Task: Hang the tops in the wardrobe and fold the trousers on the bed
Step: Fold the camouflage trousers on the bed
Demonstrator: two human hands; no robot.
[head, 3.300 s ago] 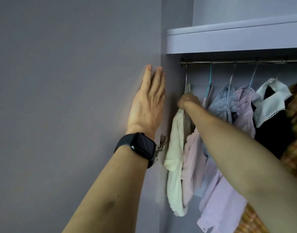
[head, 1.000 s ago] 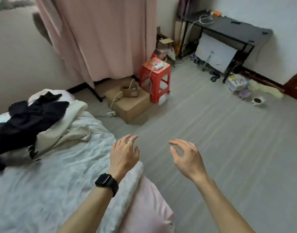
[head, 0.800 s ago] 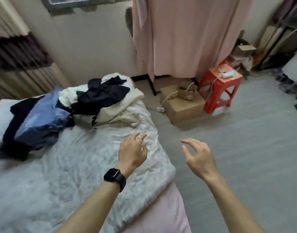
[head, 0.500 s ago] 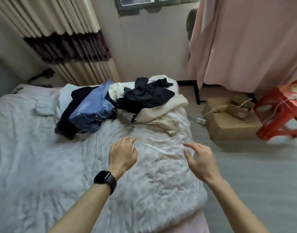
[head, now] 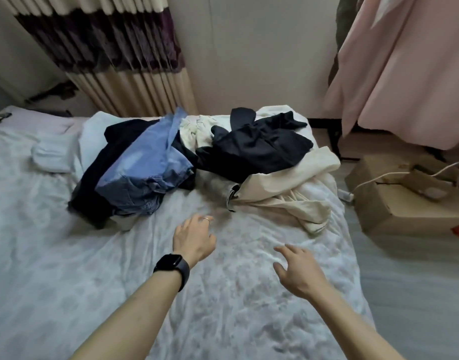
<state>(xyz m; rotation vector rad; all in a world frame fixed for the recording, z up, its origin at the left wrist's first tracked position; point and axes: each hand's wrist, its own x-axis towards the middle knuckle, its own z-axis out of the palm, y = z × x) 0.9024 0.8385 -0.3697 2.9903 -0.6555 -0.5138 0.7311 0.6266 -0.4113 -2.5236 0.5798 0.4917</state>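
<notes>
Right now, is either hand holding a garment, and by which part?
Nothing is held. The left hand and right hand hover open above the bed, short of the clothes pile.

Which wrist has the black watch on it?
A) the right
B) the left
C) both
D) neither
B: the black watch sits on the wrist just behind the left hand, while the wrist of the right hand is bare.
</notes>
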